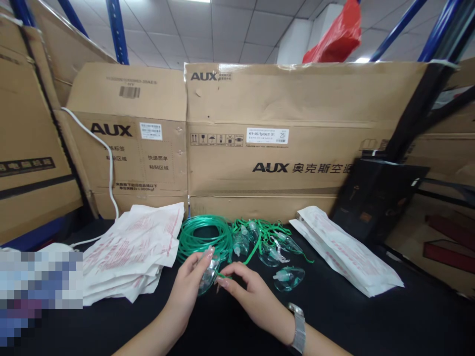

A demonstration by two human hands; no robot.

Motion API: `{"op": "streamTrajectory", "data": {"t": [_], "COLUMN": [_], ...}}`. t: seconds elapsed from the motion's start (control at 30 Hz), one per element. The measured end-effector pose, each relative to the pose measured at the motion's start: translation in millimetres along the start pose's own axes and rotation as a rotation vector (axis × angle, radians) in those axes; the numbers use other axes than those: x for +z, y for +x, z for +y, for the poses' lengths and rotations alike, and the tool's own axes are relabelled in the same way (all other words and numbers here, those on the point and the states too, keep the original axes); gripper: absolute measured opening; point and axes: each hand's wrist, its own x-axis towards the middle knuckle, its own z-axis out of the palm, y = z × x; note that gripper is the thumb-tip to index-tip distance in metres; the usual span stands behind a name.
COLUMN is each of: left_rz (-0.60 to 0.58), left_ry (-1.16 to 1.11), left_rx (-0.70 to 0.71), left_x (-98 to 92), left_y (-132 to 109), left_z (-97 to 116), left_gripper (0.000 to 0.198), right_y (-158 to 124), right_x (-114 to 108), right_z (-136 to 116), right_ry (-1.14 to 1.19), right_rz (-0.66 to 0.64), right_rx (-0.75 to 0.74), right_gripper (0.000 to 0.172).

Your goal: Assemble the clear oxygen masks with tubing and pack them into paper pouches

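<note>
My left hand [191, 279] grips a clear green oxygen mask [208, 278] by its side, thumb on top. My right hand [247, 287] pinches a thin green elastic strap [221, 275] at the mask's right edge. Just behind the hands lies a coil of green tubing [206, 232]. To its right several more masks [269, 253] sit in a heap with tangled green straps [265, 231]. One separate mask [289, 278] rests on the black table nearer to my right hand.
White printed paper pouches [129, 252] are stacked on the left, and another pile of pouches [345, 252] lies on the right. Cardboard boxes [297, 109] wall off the back. A black box [378, 198] leans at the right, and a white cable [111, 168] hangs at left.
</note>
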Motion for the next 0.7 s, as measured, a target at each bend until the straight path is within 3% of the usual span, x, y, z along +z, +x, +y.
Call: {"op": "streamTrajectory", "data": {"t": [0.5,0.7], "left_rz": [-0.056,-0.065], "left_ry": [0.033,0.062], "left_rx": [0.021,0.048], "left_x": [0.3,1.2], "left_y": [1.8,-0.3], "left_z": [-5.4,-3.4], "left_gripper": [0.028,0.031], "right_y": [-3.9,-3.5], "right_x": [0.0,0.9], "right_z": [-2.2,1.7], "right_ry": [-0.120,-0.094], "right_rz": [0.013,0.032], "right_rx": [-0.069,-0.015], "right_gripper": [0.021,0.019]}}
